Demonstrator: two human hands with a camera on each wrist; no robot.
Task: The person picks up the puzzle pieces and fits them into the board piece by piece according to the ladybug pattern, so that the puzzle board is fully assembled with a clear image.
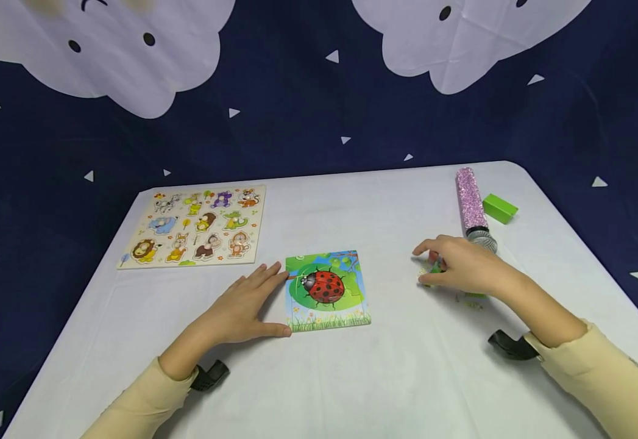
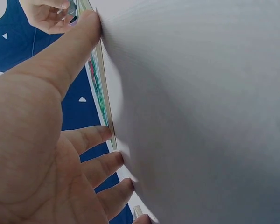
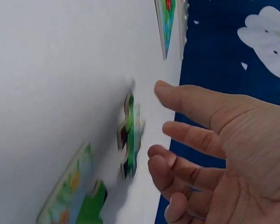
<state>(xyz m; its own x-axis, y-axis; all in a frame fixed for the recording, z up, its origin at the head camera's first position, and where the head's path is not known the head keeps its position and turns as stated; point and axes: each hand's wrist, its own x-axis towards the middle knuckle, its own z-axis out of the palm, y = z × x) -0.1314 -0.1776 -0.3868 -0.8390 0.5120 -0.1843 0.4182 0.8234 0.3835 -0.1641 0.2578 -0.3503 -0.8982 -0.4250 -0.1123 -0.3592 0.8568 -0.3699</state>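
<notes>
A square ladybug jigsaw puzzle (image 1: 326, 286) lies flat on the white table in the head view. My left hand (image 1: 242, 308) spreads around its left side, thumb and fingertips touching the edge; the left wrist view shows the fingers straight. To the right, my right hand (image 1: 464, 265) hovers with loosely bent fingers over loose green puzzle pieces, partly hidden beneath it. In the right wrist view one puzzle piece (image 3: 130, 135) looks tilted and stands apart from the fingertips. Another, flowered puzzle piece (image 3: 70, 191) lies nearer that camera.
An animal peg puzzle board (image 1: 225, 222) lies at the back left. At the back right are a pink glittery microphone (image 1: 469, 198) and a green block (image 1: 499, 209). A dark blue curtain (image 1: 297, 146) hangs behind the table.
</notes>
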